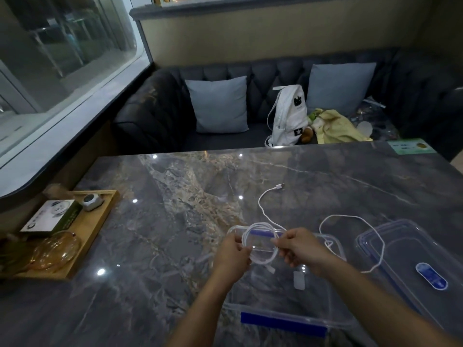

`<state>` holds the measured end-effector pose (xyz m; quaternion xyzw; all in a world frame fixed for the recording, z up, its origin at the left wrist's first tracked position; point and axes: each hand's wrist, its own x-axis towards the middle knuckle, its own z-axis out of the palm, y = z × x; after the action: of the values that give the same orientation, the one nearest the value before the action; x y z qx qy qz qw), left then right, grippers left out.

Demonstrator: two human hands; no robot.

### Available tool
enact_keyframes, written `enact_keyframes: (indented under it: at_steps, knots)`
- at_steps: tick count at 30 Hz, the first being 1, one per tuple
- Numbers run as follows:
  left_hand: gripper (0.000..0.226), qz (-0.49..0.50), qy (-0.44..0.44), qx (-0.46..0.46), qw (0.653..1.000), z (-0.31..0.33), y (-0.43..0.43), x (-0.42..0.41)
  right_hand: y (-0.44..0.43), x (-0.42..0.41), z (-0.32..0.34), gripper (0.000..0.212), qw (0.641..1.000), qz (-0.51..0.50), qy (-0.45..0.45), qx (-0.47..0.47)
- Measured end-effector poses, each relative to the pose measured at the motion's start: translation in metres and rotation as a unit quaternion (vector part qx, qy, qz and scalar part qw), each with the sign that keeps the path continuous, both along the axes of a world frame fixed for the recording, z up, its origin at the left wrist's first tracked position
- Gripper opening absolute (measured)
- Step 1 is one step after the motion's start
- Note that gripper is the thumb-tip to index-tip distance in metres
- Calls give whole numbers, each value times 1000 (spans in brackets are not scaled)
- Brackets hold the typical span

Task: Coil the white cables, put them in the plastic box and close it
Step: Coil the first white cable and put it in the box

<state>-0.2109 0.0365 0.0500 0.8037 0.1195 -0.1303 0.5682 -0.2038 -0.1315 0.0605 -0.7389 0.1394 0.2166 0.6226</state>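
I hold the white cable (258, 224) as a round coil just above the open plastic box (283, 318), so that once the last length is wound in it can go straight down. My left hand (234, 254) pinches the coil's left side and my right hand (298, 249) pinches its right side, both clamped on the loops so they cannot spring apart. The uncoiled tail runs away from me across the worktop (175, 221) to its plug (279, 187), lying slack, which I judge leaves it free to be drawn in. A second white cable (350, 216) lies loose beside the box, 1 bend of it draped over the lid (390, 236), which sits to the right, off the box, leaving the opening clear. So I reckon I am on cable 1 of 2, with the closing not yet begun.

As for writing, the lid's blue oval label (431, 276) has print too small to read. The same goes for the green card (411, 146) at the worktop's far corner. The white backpack (288, 116) on the sofa shows a star patch and a dark motif, with no legible words.
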Motion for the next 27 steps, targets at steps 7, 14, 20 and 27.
enact_keyframes:
  at_steps: [7, 14, 20, 27]
  knots:
    - [52, -62, 13, 246, 967, -17, -6, 0, 9, -1, -28, 30, 998, 26, 33, -43]
    - [40, -164, 9, 343, 925, -23, -9, 0, 16, -1, -50, 35, 995, 35, 71, -67]
    - [30, -194, 11, 360, 912, -30, -13, 1, 17, 4, -64, 36, 990, 50, 73, -111]
    - [26, -198, 6, 357, 913, -36, -14, 5, 16, 6, -71, 35, 978, 97, 56, -176]
